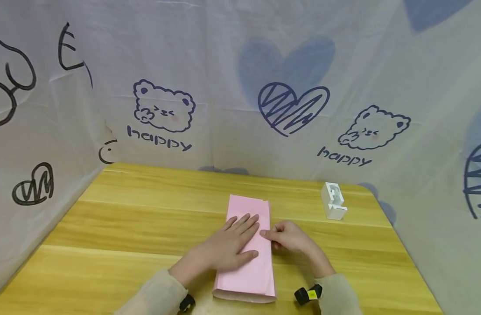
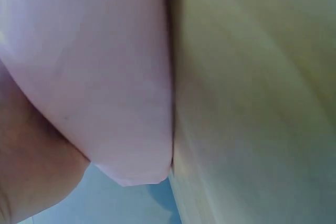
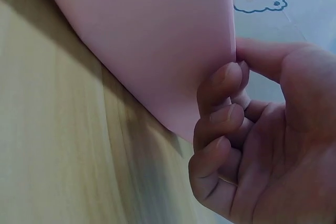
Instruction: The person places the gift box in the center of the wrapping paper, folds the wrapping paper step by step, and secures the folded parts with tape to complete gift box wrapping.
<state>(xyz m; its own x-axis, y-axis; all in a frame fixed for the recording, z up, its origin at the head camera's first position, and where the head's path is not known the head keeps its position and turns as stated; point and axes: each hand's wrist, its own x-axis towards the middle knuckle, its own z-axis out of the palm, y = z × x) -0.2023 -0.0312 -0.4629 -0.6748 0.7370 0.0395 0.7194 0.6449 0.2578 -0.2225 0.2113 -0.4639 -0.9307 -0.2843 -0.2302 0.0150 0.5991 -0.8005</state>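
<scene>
Nearest me, along the bottom of the frame, I have two beige sleeves [image 1: 338, 295], each with a black wrist camera [image 1: 303, 296] beside the cuff. Just beyond them, at bottom centre, the near end of a folded pink paper sleeve [image 1: 246, 280] gapes slightly; the paper lies lengthwise on the wood-grain table [image 1: 118, 227], running up to the middle of the frame. My left hand [image 1: 232, 245] lies across it palm down, fingers extended, grasping nothing. My right hand [image 1: 289, 236] is at the paper's right edge, and the right wrist view shows that edge pinched between thumb and index finger, the other fingers curled. The left wrist view gives me only a side of the paper close up.

I judge the step in hand to be holding the layers flat while the overlapping right edge is lined up. The next move seems to call for a steady left palm and a light pinch, so the seam doesn't skew.

Farther off, right of centre, stands what looks like a white tape dispenser [image 1: 335, 212]; behind everything hangs a pale printed cloth [image 1: 224, 43].
</scene>
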